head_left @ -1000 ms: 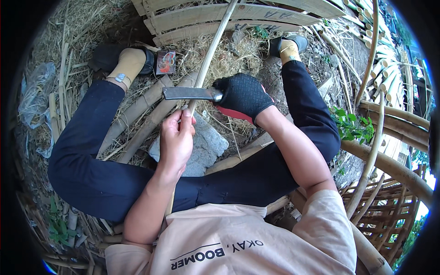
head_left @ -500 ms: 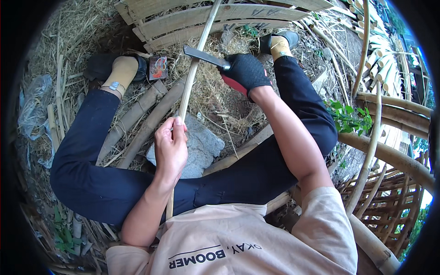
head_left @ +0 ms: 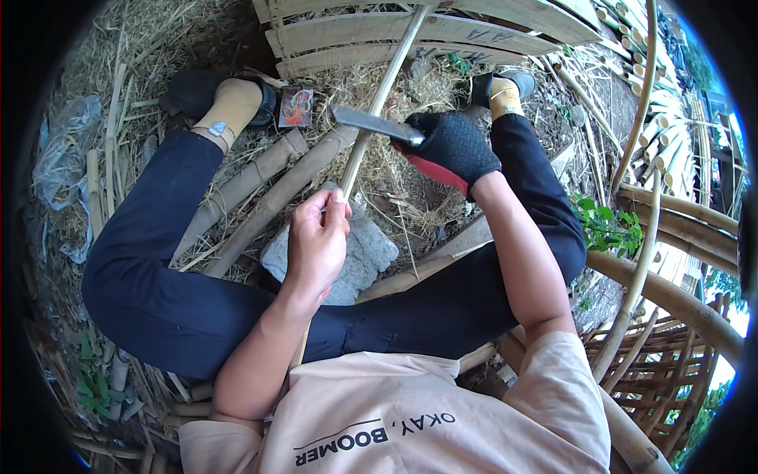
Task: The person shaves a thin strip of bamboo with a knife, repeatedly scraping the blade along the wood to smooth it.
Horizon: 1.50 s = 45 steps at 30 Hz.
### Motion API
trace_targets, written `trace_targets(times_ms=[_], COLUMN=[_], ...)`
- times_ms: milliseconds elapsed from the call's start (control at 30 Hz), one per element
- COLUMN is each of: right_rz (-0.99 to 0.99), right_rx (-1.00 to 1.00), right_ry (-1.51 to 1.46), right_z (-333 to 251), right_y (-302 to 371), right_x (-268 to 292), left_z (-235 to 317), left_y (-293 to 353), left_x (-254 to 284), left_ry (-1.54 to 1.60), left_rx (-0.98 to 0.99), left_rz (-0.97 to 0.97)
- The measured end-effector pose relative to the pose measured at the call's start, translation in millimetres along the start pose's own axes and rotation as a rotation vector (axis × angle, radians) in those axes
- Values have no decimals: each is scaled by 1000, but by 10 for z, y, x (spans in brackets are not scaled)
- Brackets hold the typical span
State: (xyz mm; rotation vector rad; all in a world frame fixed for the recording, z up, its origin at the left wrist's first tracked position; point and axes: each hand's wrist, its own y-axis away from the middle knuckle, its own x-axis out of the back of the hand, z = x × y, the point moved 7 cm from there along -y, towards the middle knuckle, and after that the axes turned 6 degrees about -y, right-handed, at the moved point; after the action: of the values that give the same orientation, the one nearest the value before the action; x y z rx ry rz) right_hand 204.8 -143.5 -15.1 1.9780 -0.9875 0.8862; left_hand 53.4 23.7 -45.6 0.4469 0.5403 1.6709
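Note:
A long, pale bamboo strip (head_left: 382,93) slants from my lap up past the wooden slats at the top. My bare left hand (head_left: 317,237) is closed round it, thumb uppermost, over a grey stone (head_left: 365,251). In a black glove with a red palm, my right hand (head_left: 454,154) grips a knife (head_left: 371,123) with a broad, blunt-ended blade. That blade lies across the strip, beyond my left hand; whether its edge bites into the strip cannot be told. The knife's handle is hidden inside the glove.
A slatted wooden crate (head_left: 355,35) stands at the far side. Bamboo poles (head_left: 272,186) lie left of the stone, beside a small red packet (head_left: 296,107). Clear plastic (head_left: 67,150) lies at far left. To the right are a bamboo frame (head_left: 671,292), a leafy plant (head_left: 606,227) and stacked bamboo (head_left: 667,142).
The view has shifted, so most things sit further right and lower. My right hand and the knife have come slightly nearer my left hand along the strip. Both grips stay the same.

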Motion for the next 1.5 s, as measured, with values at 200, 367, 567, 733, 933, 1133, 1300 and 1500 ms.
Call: trace_targets(times_ms=[200,367,567,733,933,1133,1300,1500], right_rz=[-69,-76,10,123,188,95,-122,-69], right_rx=[84,88,75,-145,-169,-114,37,79], right_ry=[54,120,109,104,118,33,83,138], right_z=[-80,-158,-144,419,452,174,-224,-126], right_y=[112,33,9,-177,-170,-48,171,42], right_x=[-334,-276,-215,122,150,102,-127,-204], left_z=[10,73,70,-3,30,61,39,117], left_y=[24,14,39,77,45,47,17,32], left_x=[6,58,62,-10,-12,-26,5,34], left_ry=[-145,-231,-241,-179,-137,-72,-124,-278], left_rx=[-67,-129,-110,-87,-48,-9,-81,-152], left_rz=[51,101,97,58,51,44,46,91])
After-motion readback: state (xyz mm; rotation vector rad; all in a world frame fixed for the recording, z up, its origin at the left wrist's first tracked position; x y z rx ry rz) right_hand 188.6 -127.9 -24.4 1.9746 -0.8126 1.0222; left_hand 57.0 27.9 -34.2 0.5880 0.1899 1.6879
